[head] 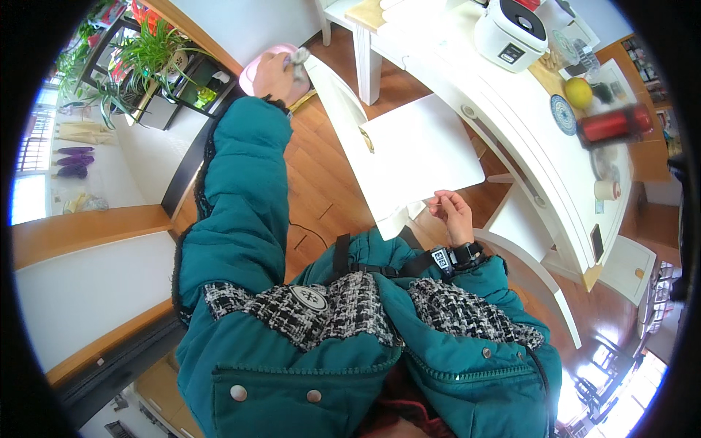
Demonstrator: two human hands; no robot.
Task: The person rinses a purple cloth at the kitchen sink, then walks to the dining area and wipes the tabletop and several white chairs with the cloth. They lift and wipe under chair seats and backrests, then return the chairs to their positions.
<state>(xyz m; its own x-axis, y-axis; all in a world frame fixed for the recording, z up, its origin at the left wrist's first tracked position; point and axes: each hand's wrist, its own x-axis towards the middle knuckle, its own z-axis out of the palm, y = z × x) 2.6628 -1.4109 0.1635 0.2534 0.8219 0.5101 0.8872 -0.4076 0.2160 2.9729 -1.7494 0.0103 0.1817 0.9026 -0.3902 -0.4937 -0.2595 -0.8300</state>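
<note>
My left hand point(272, 78), at the end of my outstretched arm, grips a bunched grey cloth point(298, 61). The cloth is at the far end of the backrest point(337, 112) of a white chair and seems to touch it. The chair's seat point(419, 150) spreads to the right of the backrest. Close to the seat's near edge is my right hand point(455, 215), its fingers loosely curled; whether they touch or pinch the chair is unclear. Partly behind my left hand sits a pink basin point(249, 74).
A curved white table point(446, 63) bears a rice cooker point(510, 35), a red flask point(616, 126), a yellow fruit point(578, 93) and a phone point(597, 242). Another white chair point(520, 219) stands at the right. Potted plants point(150, 52) fill a rack at upper left. A dark cable point(309, 230) crosses the wooden floor.
</note>
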